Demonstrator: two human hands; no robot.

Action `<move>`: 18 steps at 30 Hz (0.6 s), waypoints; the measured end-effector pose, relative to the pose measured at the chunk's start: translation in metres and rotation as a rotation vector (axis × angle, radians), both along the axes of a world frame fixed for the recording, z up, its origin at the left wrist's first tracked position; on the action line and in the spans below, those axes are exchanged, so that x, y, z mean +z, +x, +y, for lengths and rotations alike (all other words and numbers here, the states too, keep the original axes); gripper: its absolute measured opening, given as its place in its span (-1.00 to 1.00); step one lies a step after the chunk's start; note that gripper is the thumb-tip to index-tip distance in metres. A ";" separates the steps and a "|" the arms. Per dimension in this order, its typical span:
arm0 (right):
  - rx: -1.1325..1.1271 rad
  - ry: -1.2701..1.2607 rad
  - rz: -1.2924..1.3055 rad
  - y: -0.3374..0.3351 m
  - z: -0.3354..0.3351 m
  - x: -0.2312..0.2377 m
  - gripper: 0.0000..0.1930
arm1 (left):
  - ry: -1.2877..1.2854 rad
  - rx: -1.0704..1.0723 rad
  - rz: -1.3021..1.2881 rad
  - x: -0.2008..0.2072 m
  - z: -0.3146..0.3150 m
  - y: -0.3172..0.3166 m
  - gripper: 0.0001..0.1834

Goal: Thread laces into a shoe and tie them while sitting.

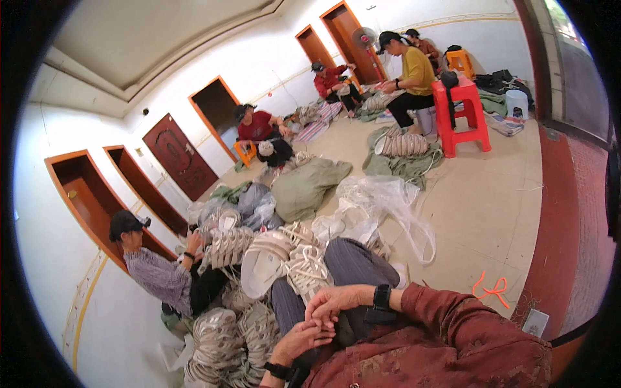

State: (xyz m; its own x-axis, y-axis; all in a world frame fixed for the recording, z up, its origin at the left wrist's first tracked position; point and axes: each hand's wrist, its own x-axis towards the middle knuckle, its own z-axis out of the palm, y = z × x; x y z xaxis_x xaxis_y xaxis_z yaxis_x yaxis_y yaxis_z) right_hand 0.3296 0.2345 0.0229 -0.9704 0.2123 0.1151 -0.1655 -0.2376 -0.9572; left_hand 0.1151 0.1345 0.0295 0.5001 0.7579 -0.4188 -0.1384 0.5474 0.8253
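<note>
From my remote station I log the following. The thing nearest the hands is a pale sneaker (pixel 309 268) with white laces criss-crossed over its upper, lying across the wearer's lap on the grey trouser leg (pixel 352 262); a second shoe (pixel 264 258) lies just beside it, turned so that its light, smooth sole faces the camera. The laced sneaker looks cream to off-white with a woven or mesh upper; finer detail I cannot make out. The right hand (pixel 336 301) sits just below and to the right of that sneaker, close to its heel end, fingers loosely curled and extended toward the left; I cannot tell whether the fingertips touch the shoe or pinch a lace. The left hand (pixel 304 337) lies directly beneath the right one, the two hands meeting or overlapping, its fingers half bent; whether it has hold of anything I cannot tell. Each wrist carries a dark band, and the sleeves are dark red with a pattern. Further shoes of the same pale kind are heaped (pixel 226 336) at lower left and piled (pixel 223 242) beyond the lap, beside a seated person in a striped shirt (pixel 155 275). On the floor further out lie a green sack (pixel 307 184), clear plastic sheeting (pixel 381 200) and a red plastic stool (pixel 460 110).
</note>
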 end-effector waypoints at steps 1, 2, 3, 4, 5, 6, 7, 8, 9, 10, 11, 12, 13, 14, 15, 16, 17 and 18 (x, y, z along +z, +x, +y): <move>-0.022 0.030 -0.023 0.002 0.000 0.004 -0.78 | -0.021 0.027 -0.011 0.005 0.000 0.002 -0.72; -0.080 0.044 -0.053 0.006 0.000 0.008 -0.78 | 0.025 -0.010 0.026 0.011 0.000 0.006 -0.72; -0.131 -0.027 -0.047 0.008 0.003 0.008 -0.74 | 0.065 -0.039 0.061 0.016 -0.001 0.007 -0.71; -0.144 -0.122 0.053 0.010 0.007 0.003 -0.78 | 0.081 -0.027 0.080 0.021 0.000 0.009 -0.69; -0.256 -0.097 0.059 0.015 0.009 0.007 -0.79 | 0.096 -0.006 0.096 0.024 0.002 0.009 -0.67; -0.368 -0.083 0.020 0.015 0.015 0.005 -0.80 | 0.121 0.002 0.101 0.025 0.005 0.006 -0.66; -0.413 -0.168 0.090 0.014 0.017 0.004 -0.80 | 0.144 0.004 0.107 0.025 0.007 0.003 -0.65; -0.472 -0.205 0.119 0.013 0.021 0.002 -0.81 | 0.143 0.019 0.091 0.027 0.008 0.002 -0.65; -0.502 -0.230 0.157 0.011 0.023 0.002 -0.84 | 0.144 0.034 0.078 0.028 0.010 0.000 -0.65; -0.545 -0.256 0.187 0.006 0.022 0.004 -0.84 | 0.134 0.044 0.050 0.028 0.009 -0.002 -0.65; -0.574 -0.258 0.198 0.004 0.022 0.005 -0.84 | 0.134 0.049 0.023 0.028 0.009 -0.004 -0.65; -0.614 -0.229 0.187 0.003 0.020 0.008 -0.84 | 0.123 0.083 0.011 0.028 0.010 -0.005 -0.65; -0.662 -0.197 0.181 0.003 0.019 0.007 -0.84 | 0.126 0.057 0.027 0.026 0.011 -0.004 -0.65; -0.642 -0.200 0.169 0.003 0.019 0.004 -0.84 | 0.133 0.028 0.045 0.025 0.011 -0.003 -0.64; -0.709 -0.116 0.152 0.003 0.018 0.003 -0.83 | 0.128 0.044 0.041 0.024 0.010 -0.001 -0.64; -0.778 -0.028 0.139 0.001 0.017 0.001 -0.83 | 0.147 0.030 0.048 0.024 0.009 0.001 -0.64; -0.768 -0.027 0.138 -0.002 0.016 0.000 -0.83 | 0.168 0.013 0.057 0.025 0.007 0.001 -0.63; -0.789 0.009 0.106 -0.002 0.014 0.000 -0.83 | 0.167 0.010 0.064 0.024 0.006 0.002 -0.63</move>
State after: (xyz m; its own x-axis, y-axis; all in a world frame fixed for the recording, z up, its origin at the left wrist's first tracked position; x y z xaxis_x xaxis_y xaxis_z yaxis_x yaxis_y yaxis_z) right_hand 0.3278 0.2482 0.0227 -0.5177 0.8311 0.2030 -0.3716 -0.0046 -0.9284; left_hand 0.1175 0.1403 0.0537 0.4686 0.8246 -0.3170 -0.0880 0.4007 0.9120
